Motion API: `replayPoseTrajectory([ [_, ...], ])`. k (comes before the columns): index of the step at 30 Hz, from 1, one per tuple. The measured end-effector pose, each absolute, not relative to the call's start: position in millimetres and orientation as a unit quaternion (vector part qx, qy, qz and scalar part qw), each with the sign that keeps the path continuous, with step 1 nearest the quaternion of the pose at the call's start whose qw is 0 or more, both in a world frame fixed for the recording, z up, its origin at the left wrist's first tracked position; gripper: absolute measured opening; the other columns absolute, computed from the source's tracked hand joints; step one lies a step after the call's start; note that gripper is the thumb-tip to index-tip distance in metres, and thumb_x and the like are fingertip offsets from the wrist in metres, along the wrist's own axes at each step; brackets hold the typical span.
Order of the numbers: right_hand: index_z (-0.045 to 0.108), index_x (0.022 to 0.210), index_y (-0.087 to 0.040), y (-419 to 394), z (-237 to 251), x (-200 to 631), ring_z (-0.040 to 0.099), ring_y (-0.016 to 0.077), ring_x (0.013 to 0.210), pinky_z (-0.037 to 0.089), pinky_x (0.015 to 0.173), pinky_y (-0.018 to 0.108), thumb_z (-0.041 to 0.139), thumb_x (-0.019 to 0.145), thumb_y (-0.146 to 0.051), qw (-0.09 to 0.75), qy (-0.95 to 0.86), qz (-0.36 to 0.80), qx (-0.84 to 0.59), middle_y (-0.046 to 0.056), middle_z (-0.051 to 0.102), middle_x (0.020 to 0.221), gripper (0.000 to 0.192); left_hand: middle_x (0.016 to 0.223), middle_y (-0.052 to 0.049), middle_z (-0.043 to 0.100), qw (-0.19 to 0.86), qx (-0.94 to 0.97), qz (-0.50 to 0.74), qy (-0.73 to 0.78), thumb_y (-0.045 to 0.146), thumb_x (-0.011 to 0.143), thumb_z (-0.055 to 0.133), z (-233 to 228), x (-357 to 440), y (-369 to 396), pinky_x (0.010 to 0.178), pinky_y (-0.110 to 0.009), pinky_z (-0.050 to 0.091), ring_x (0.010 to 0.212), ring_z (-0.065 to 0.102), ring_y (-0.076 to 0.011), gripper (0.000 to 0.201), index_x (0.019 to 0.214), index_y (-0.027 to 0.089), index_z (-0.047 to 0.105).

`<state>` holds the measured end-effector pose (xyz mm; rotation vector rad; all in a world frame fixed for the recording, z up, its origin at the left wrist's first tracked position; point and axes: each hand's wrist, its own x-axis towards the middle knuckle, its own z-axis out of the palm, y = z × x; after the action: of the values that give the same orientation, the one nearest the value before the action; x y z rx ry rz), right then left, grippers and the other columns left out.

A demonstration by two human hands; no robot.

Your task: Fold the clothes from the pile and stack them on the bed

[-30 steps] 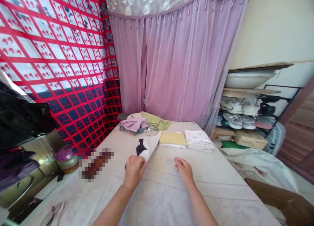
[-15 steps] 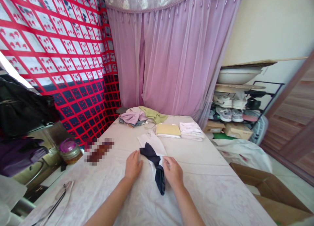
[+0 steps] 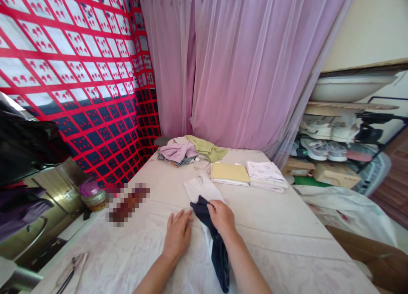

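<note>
A white and dark navy garment (image 3: 204,213) lies long and narrow on the bed, its pale part farthest from me and a dark strip running toward me. My right hand (image 3: 221,217) is closed on the dark cloth near its far end, thumb and finger pinching the edge. To the left of the garment, my left hand (image 3: 178,234) rests palm down on the sheet with its fingers stretched out, the tips close to the cloth's edge.
Beyond the garment sit a folded yellow cloth (image 3: 230,173), folded white cloths (image 3: 266,173) and a loose clothes pile (image 3: 181,150). A blurred reddish-brown patch (image 3: 129,204) is at left, glasses (image 3: 72,268) nearer me. A cardboard box (image 3: 376,260) and shoe rack stand right.
My right hand has moved up along the garment and grips its dark part farther from me. The left hand has flattened onto the sheet. The view has tilted down and come closer.
</note>
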<state>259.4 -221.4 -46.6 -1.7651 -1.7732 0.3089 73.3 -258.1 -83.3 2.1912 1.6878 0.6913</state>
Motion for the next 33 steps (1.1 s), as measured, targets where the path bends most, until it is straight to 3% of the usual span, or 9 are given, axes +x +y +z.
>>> replayPoseTrajectory([
  [3, 0.068, 0.085, -0.023, -221.6, -71.0, 323.8, 0.062, 0.0206, 0.071, 0.045, 0.065, 0.029, 0.04, 0.081, -0.049, 0.445, -0.519, 0.199, -0.703, 0.004, 0.069, 0.075, 0.038, 0.13, -0.004, 0.059, 0.163, 0.76, 0.234, 0.584, 0.014, 0.081, 0.047, -84.3, 71.3, -259.4, 0.113, -0.053, 0.015, 0.132, 0.039, -0.0219, 0.041, 0.119, 0.025, 0.055],
  [6, 0.067, 0.091, -0.018, -235.3, -89.6, 393.9, 0.063, 0.0231, 0.072, 0.047, 0.067, 0.032, 0.045, 0.072, -0.053, 0.499, -0.376, 0.155, -0.765, 0.008, 0.07, 0.079, 0.046, 0.131, -0.003, 0.058, 0.163, 0.761, 0.227, 0.585, 0.017, 0.081, 0.048, -82.6, 70.8, -259.8, 0.112, -0.055, 0.015, 0.132, 0.039, -0.0232, 0.039, 0.118, 0.026, 0.057],
  [9, 0.064, 0.105, -0.015, -253.4, -95.8, 427.6, 0.063, 0.0247, 0.074, 0.048, 0.07, 0.035, 0.047, 0.069, -0.054, 0.519, -0.3, 0.103, -0.794, 0.011, 0.071, 0.084, 0.056, 0.13, -0.002, 0.059, 0.156, 0.765, 0.229, 0.581, 0.017, 0.081, 0.049, -80.2, 71.3, -259.3, 0.111, -0.056, 0.016, 0.13, 0.041, -0.0239, 0.035, 0.112, 0.028, 0.061],
  [15, 0.068, 0.097, -0.02, -273.3, -91.5, 381.9, 0.062, 0.0254, 0.095, 0.048, 0.082, 0.035, 0.043, 0.074, -0.059, 0.539, -0.393, 0.103, -0.738, 0.011, 0.069, 0.105, 0.051, 0.128, -0.002, 0.06, 0.147, 0.768, 0.229, 0.58, 0.016, 0.08, 0.049, -75.0, 73.1, -259.3, 0.11, -0.056, 0.017, 0.129, 0.042, -0.0238, 0.031, 0.103, 0.029, 0.065],
  [22, 0.069, 0.097, -0.018, -273.7, -93.3, 373.0, 0.061, 0.0258, 0.102, 0.045, 0.09, 0.035, 0.044, 0.077, -0.06, 0.564, -0.403, 0.151, -0.705, 0.011, 0.07, 0.105, 0.053, 0.125, -0.002, 0.062, 0.142, 0.761, 0.236, 0.587, 0.018, 0.08, 0.05, -77.1, 71.6, -254.5, 0.109, -0.056, 0.019, 0.126, 0.045, -0.024, 0.028, 0.1, 0.029, 0.067],
  [28, 0.067, 0.099, -0.017, -271.7, -89.7, 381.0, 0.06, 0.027, 0.106, 0.044, 0.093, 0.037, 0.046, 0.073, -0.061, 0.588, -0.345, 0.187, -0.707, 0.012, 0.07, 0.105, 0.056, 0.118, -0.007, 0.065, 0.124, 0.76, 0.234, 0.593, 0.02, 0.083, 0.049, -54.6, 97.5, -233.5, 0.102, -0.044, 0.035, 0.113, 0.056, -0.0224, 0.033, 0.111, 0.024, 0.064],
  [33, 0.063, 0.109, -0.014, -269.7, -94.6, 387.8, 0.064, 0.0246, 0.094, 0.05, 0.083, 0.033, 0.055, 0.065, -0.062, 0.611, -0.307, 0.221, -0.696, 0.011, 0.07, 0.103, 0.065, 0.142, -0.004, 0.046, 0.096, 0.883, 0.12, 0.443, 0.013, 0.075, 0.055, -35.3, 138.7, -203.1, 0.111, -0.055, 0.013, 0.136, 0.031, -0.0265, 0.048, 0.119, 0.03, 0.058],
])
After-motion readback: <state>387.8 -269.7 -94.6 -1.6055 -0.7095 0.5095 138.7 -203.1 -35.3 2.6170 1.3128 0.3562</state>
